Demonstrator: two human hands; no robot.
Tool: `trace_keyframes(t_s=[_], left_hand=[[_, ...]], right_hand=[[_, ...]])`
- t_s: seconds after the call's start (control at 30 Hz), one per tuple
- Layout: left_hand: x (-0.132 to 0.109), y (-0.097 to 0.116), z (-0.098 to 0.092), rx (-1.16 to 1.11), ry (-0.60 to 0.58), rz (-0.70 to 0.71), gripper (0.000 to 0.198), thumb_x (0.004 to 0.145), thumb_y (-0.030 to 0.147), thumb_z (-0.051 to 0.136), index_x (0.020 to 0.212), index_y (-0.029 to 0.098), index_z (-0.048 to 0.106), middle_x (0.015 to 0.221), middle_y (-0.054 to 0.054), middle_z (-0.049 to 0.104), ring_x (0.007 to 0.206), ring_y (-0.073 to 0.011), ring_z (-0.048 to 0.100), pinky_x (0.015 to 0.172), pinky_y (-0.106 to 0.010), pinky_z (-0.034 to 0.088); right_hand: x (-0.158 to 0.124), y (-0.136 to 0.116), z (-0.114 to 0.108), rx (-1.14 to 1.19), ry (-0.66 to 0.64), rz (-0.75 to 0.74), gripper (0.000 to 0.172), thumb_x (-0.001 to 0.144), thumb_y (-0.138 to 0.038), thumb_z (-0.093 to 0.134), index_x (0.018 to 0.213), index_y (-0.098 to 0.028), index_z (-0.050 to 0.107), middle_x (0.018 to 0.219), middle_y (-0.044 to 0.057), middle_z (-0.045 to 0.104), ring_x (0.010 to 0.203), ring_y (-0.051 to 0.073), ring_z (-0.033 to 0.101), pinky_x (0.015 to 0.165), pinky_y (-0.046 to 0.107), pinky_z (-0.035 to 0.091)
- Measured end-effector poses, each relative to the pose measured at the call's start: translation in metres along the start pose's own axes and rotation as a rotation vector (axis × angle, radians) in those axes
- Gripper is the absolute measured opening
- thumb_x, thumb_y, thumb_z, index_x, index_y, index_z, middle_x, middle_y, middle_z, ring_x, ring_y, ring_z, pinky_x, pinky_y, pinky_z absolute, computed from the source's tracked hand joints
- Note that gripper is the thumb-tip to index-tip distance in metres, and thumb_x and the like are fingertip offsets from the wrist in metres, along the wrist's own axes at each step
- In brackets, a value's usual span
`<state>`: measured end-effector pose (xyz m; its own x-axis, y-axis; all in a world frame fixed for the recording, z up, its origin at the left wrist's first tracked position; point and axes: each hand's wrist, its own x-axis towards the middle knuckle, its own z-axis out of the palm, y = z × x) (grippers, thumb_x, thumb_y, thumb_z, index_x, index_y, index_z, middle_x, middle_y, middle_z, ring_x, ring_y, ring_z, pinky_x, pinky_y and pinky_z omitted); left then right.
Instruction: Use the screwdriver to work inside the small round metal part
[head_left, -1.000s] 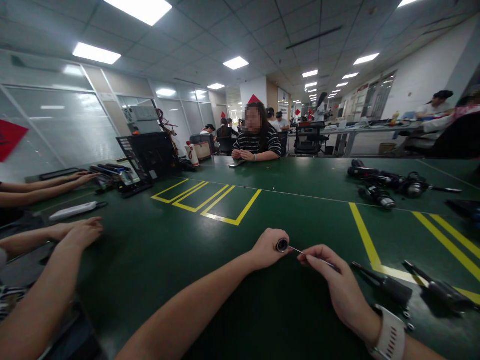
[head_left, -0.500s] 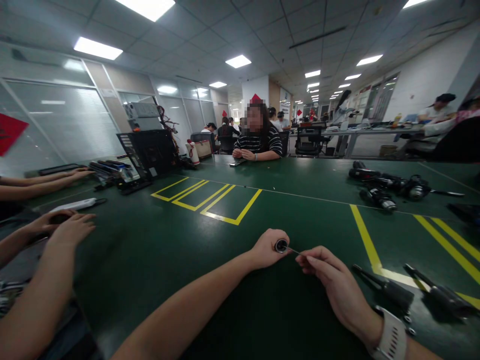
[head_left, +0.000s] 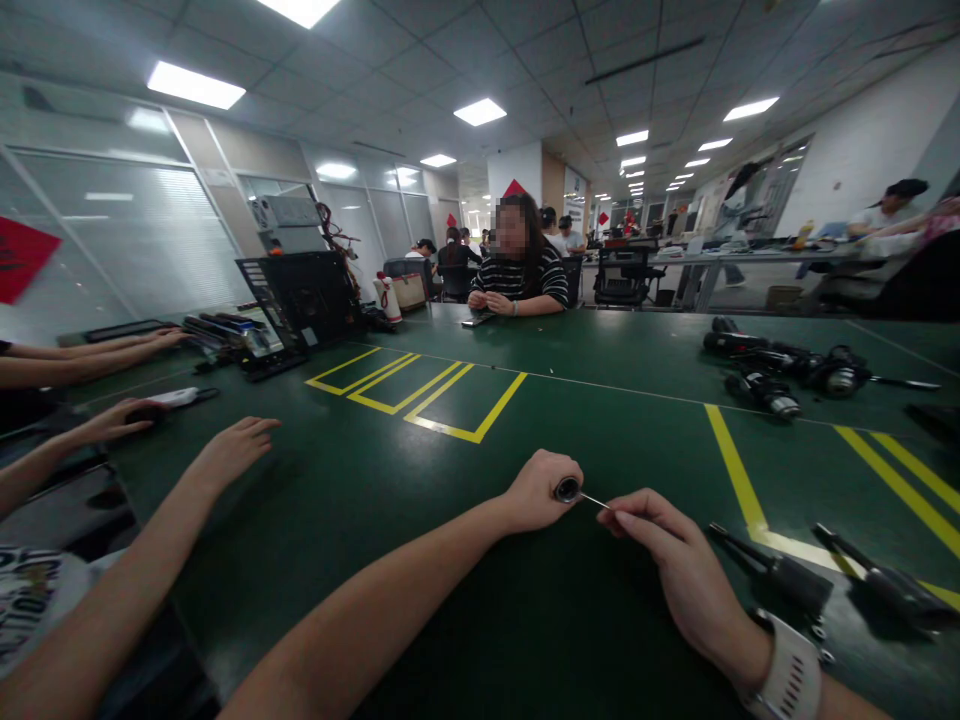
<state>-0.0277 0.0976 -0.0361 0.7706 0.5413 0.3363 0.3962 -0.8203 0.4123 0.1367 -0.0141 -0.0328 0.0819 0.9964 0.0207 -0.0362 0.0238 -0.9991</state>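
Near the middle of the green table (head_left: 360,520), my left hand (head_left: 541,490) is closed around a small dark cylindrical part (head_left: 568,489) with a round open end facing me. My right hand (head_left: 652,530) pinches a thin metal rod (head_left: 595,500), whose far tip meets the rim of that part. Just right of my right wrist lie two dark tools with cylindrical bodies, one nearer (head_left: 799,583) and one farther right (head_left: 904,598). Small metal pieces (head_left: 823,640) rest beside the nearer one.
Black tool assemblies (head_left: 787,370) lie at the back right. A black computer case (head_left: 304,300) stands at the back left. Another person's hand (head_left: 236,450) reaches over the table on the left. Across the table sits a person in a striped shirt (head_left: 551,282).
The neighbouring person's nearer hand has moved right and forward over the table, away from their other hand. My hands keep nearly the same pose; the rod's angle has shifted slightly.
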Motion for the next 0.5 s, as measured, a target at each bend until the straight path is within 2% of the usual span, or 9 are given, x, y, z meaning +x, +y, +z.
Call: trace_keyframes(t_s=[0.23,0.4,0.5], left_hand=[[0.0033,-0.0005,-0.0001,-0.096,0.016,-0.038,0.015,0.077,0.026,0.06,0.07,0.016,0.051,0.07,0.002,0.055,0.066,-0.0108,0.052,0.07,-0.024,0.04],[0.003,-0.0005,0.0033,-0.007,0.058,-0.034,0.011,0.077,0.023,0.058,0.07,0.016,0.052,0.069,0.002,0.055,0.067,-0.0119,0.052,0.07,-0.025,0.038],[0.0022,0.0011,0.0024,0.021,0.064,-0.051,0.011,0.078,0.022,0.056,0.07,0.016,0.052,0.068,0.002,0.055,0.068,-0.0124,0.052,0.071,-0.026,0.038]], right_hand=[[0.0014,0.0002,0.0009,0.132,0.01,0.038,0.015,0.077,-0.034,0.061,0.079,-0.021,0.067,0.085,0.005,0.068,0.084,0.022,0.058,0.075,0.035,0.043],[-0.0007,0.003,-0.0006,-0.101,0.002,-0.003,0.017,0.08,-0.036,0.058,0.084,-0.022,0.066,0.088,0.004,0.066,0.088,0.023,0.057,0.079,0.037,0.041],[-0.0009,0.0036,-0.0021,-0.127,-0.034,0.006,0.017,0.082,-0.035,0.056,0.086,-0.022,0.066,0.091,0.004,0.065,0.089,0.023,0.057,0.08,0.038,0.04]])
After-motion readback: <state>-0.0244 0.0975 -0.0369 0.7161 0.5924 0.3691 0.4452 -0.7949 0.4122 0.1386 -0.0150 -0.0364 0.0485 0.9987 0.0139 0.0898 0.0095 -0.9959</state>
